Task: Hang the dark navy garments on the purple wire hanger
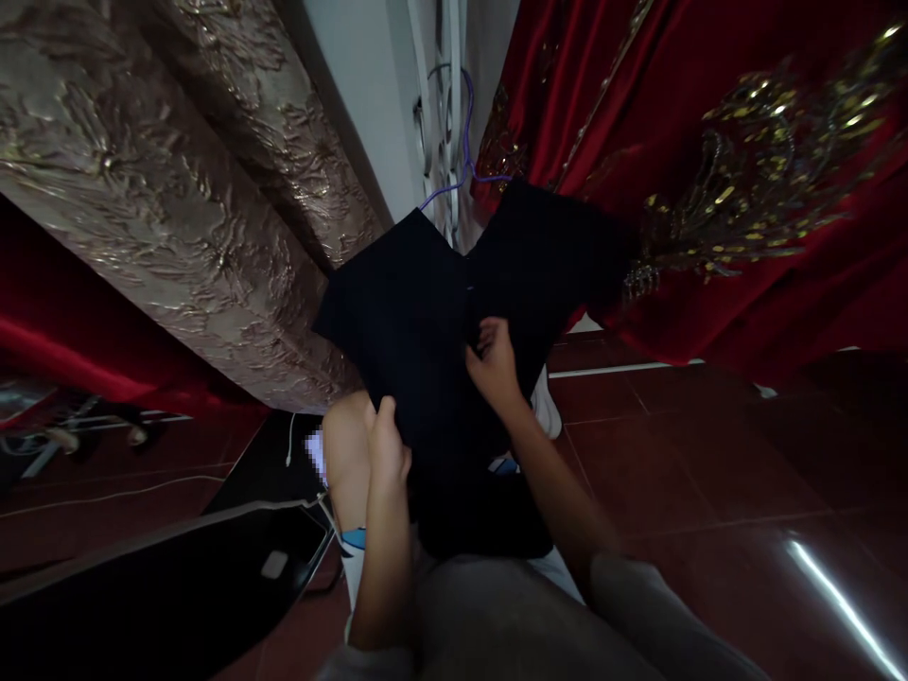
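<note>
A dark navy garment [418, 312] hangs spread in front of me on a thin purple hanger [464, 142] hooked on a white grille. My left hand [387, 445] is closed on the garment's lower left edge, thumb on top. My right hand [493, 364] pinches the cloth near its middle, fingers curled into the fabric. The garment's lower part drapes down over my lap and hides what lies beneath it.
A gold embossed curtain [177, 180] hangs at left and a red curtain with gold embroidery [744, 170] at right. Dark red floor tiles [709, 473] spread to the right. A black flat object [163, 596] and white cables [106, 497] lie at lower left.
</note>
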Tool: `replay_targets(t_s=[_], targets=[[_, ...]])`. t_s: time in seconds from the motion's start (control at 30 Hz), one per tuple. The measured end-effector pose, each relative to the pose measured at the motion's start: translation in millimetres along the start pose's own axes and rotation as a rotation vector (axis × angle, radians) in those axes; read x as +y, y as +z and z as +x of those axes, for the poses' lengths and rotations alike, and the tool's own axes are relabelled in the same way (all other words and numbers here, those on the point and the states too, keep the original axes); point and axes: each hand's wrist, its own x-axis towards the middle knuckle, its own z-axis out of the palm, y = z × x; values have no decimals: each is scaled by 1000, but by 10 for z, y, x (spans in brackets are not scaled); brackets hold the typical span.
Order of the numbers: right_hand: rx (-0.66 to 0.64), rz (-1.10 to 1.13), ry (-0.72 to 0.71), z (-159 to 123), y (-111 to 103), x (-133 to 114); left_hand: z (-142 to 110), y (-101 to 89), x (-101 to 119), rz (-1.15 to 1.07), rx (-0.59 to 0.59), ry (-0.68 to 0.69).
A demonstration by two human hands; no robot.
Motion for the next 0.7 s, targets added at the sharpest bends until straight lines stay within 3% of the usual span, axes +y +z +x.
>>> replay_targets(t_s=[0.1, 0.27, 0.33, 0.4, 0.47, 0.7], targets=[[-69, 195, 348, -395, 168, 265, -75, 46, 16, 68, 6, 136], [-132, 289, 505, -749, 44, 287, -140, 119, 23, 188, 76, 525], [-212, 328, 520, -760, 22, 211, -170, 159, -18, 239, -21, 520], [-262, 344, 480, -735, 19, 129, -207, 216, -80, 249, -236, 422], [-272, 336, 440, -710, 10, 59, -247, 282, -146, 208, -376, 337], [-256, 398, 407, -741, -109, -57, -304, 437, -236, 177, -420, 354]])
